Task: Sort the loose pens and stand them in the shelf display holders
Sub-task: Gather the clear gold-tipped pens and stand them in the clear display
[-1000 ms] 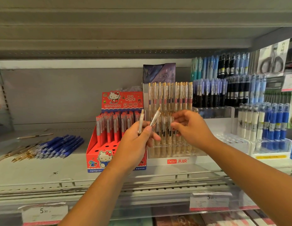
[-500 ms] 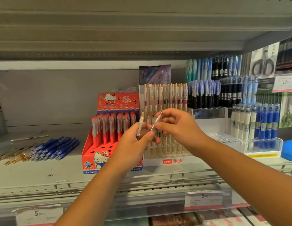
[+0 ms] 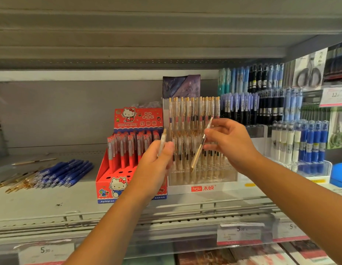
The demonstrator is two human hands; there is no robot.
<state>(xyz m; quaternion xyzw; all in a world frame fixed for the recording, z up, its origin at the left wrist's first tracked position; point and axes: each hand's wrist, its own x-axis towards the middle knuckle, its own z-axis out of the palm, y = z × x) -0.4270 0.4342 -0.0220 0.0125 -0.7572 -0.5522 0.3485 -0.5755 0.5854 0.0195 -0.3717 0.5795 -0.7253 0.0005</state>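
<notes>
Right grip (image 3: pixel 231 144) pinching gold pen (image 3: pixel 198 152), long axis tilted, tip aimed down-left at holder (image 3: pixel 202 177) front row just below. Left grip (image 3: pixel 156 165) clasping second pen (image 3: pixel 162 140) upright, left of holder. Loose pens (image 3: pixel 51 175) far left on shelf (image 3: pixel 51 203).

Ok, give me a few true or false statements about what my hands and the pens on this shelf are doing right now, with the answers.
1. The right hand pinches a gold pen that is tilted, tip pointing down. True.
2. The left hand is empty. False: it grips a clear pen with a gold top.
3. Loose blue pens lie flat on the shelf, left of the red Hello Kitty box. True.
4. The red Hello Kitty box stands right of the clear holder. False: it stands on that holder's left.
5. Every hole in the red Hello Kitty box is filled. False: its front holes are bare.
</notes>
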